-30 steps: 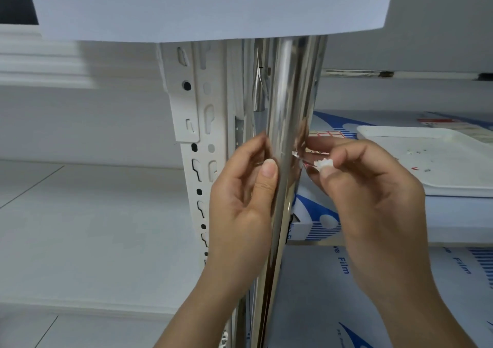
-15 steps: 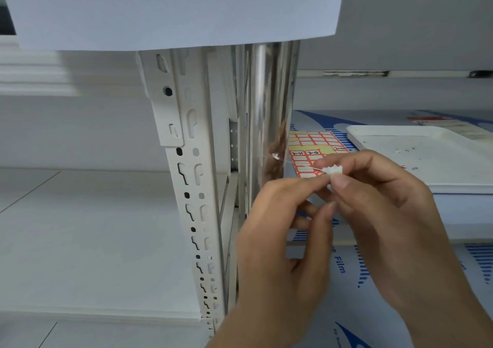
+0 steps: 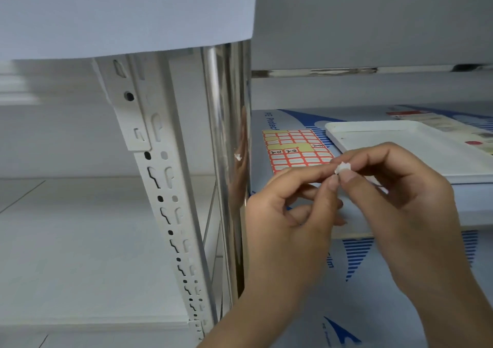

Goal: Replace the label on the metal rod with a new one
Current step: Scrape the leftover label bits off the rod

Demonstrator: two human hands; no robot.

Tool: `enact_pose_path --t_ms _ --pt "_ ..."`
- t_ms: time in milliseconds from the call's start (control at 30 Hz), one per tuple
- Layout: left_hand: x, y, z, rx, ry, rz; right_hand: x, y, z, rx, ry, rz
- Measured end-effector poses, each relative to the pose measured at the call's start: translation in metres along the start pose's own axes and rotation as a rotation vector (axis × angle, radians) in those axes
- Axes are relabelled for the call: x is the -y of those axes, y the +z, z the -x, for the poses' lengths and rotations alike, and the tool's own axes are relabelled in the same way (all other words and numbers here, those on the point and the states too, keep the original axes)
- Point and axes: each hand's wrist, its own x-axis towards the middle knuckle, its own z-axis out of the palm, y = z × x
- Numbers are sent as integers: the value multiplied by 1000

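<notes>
A shiny metal rod point(image 3: 226, 139) stands upright at the centre, bare where the label was; its surface mirrors my fingers and a white scrap. Right of the rod, my left hand point(image 3: 288, 227) and my right hand point(image 3: 400, 201) meet at the fingertips. Together they pinch a small crumpled white piece of old label point(image 3: 342, 167). A red and yellow sheet of new labels point(image 3: 296, 147) lies flat on the shelf behind my hands, some cells written on.
A white perforated shelf upright point(image 3: 160, 187) stands just left of the rod. A white tray point(image 3: 400, 139) sits on the blue-printed shelf surface point(image 3: 357, 294) at the right. A white sheet point(image 3: 128, 14) hangs across the top.
Both hands left the rod and moved right and slightly down, carrying the peeled white scrap. My left hand let go of the rod and joined the right at the scrap.
</notes>
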Motion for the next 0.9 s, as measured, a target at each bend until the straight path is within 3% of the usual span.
enact_pose_path --t_ms 167,300,600,900 --pt "-2 10 -5 14 -116 61 -12 -6 -2 -160 -428 607" --pt "-5 15 -14 10 -258 170 -18 -12 -5 -228 -608 803" --pt "0 16 -17 17 -363 143 -22 -21 -10 -175 -656 761" --pt "-5 22 -24 28 -465 183 -18 -24 -11 -20 -381 370"
